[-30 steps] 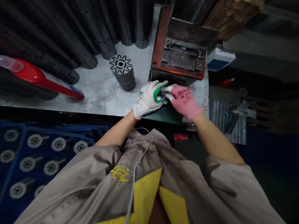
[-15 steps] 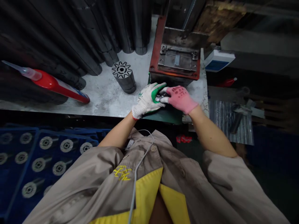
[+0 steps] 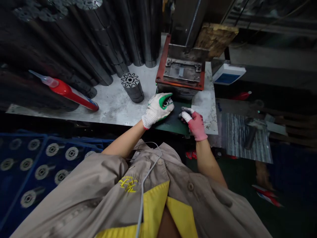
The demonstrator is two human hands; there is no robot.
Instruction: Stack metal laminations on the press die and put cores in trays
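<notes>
Small metal part [image 3: 167,103], clamped by the curled fingers of the left hand [image 3: 156,110] in a white glove with green palm coating, just in front of the red-framed press die [image 3: 180,74]. Part probably hard, stiff and slick; best pinched by its edges. Right hand [image 3: 194,125], in a pink glove, just right of the part, fingers drawn together, nothing visible between them, over a green mat [image 3: 173,123]. Left of the press die, on the bench [image 3: 111,109]: slotted laminated core [image 3: 132,87] and red glue bottle [image 3: 65,91], label too small to read. Nearer the person than the press die: blue tray [image 3: 74,141] of metal rotor cores [image 3: 71,153]. Yellow embroidery [image 3: 128,183] on the tan work jacket [image 3: 74,195], illegible.
</notes>
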